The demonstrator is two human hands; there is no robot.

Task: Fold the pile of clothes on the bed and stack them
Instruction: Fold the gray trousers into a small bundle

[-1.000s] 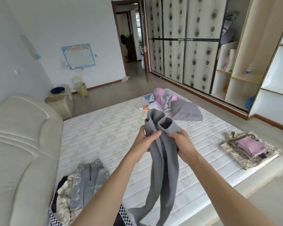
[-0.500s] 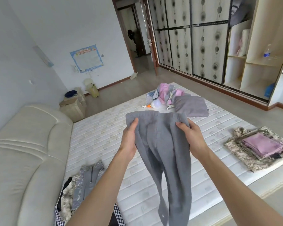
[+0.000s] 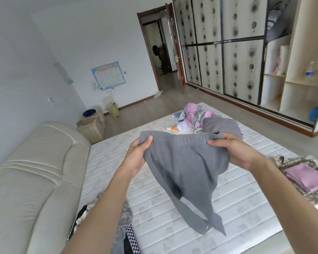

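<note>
Both hands clutch the waistband: the left hand (image 3: pixel 139 153) pinches one corner, the right hand (image 3: pixel 236 153) the other, grey trousers (image 3: pixel 187 171) hanging mid-frame above the mattress (image 3: pixel 117 162). I'd say pull the band taut, match the legs, then lay them flat.

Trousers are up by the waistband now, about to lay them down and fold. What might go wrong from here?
1. The grey trousers hang twisted, legs overlapping; laid down like this, the fold would likely crease. The left hand and right hand should shake them flat first.
2. A baby bottle lies on the mattress just beyond the waistband; fabric swung forward might knock it.
3. The folded stack sits near the bed's edge, so added items may slide off.
</note>
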